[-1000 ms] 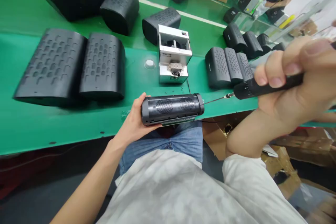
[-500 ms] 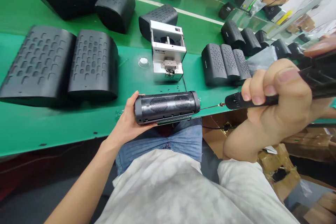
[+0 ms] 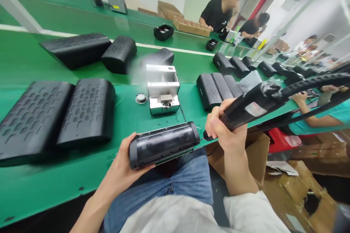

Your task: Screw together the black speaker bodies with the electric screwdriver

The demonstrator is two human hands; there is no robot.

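Observation:
My left hand (image 3: 123, 169) is closed around the left end of a black cylindrical speaker (image 3: 164, 143), held level over my lap at the table's front edge. My right hand (image 3: 225, 131) is wrapped round a black electric screwdriver (image 3: 251, 107) with a cable running off to the right. The screwdriver's tip sits at the speaker's right end cap. A small silver screw feeder box (image 3: 163, 93) stands on the green table (image 3: 41, 174) just behind the speaker, with loose screws scattered before it.
Several black perforated speaker shells lie on the table: two large ones (image 3: 57, 116) at left, more (image 3: 218, 87) at right and behind. A small round part (image 3: 141, 98) lies by the box. Other people (image 3: 221, 9) work at the far end. Cardboard boxes (image 3: 298, 185) sit below right.
The view has tilted up, showing the far end of the line. My right hand has come in closer, bringing the screwdriver tip to the speaker's right end. The left hand keeps its hold.

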